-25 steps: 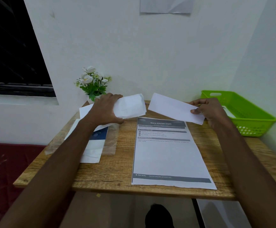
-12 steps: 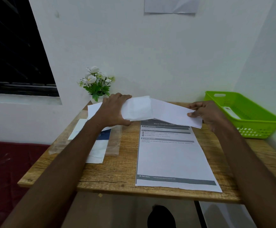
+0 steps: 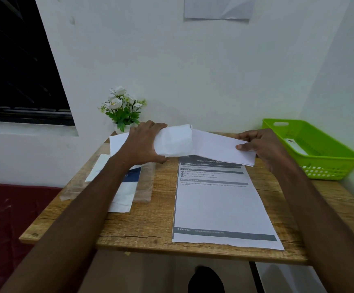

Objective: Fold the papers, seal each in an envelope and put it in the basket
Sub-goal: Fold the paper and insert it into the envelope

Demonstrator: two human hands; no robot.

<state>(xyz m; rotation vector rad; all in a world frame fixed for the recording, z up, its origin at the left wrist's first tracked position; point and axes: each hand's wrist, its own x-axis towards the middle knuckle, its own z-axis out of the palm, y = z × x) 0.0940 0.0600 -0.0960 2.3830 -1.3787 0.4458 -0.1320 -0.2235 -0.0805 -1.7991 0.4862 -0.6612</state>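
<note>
A wooden table [image 3: 150, 225] is set against a white wall. A printed sheet [image 3: 220, 204] is laid flat on it, with a green basket [image 3: 319, 163] at the right edge and a pile of envelopes [image 3: 127, 187] at the left. Above the sheet, an envelope [image 3: 176, 141] is gripped by the left hand [image 3: 142, 142], fingers curled round it. A folded paper [image 3: 220, 148], its end inside the envelope's mouth, is pinched by the right hand [image 3: 260, 144].
</note>
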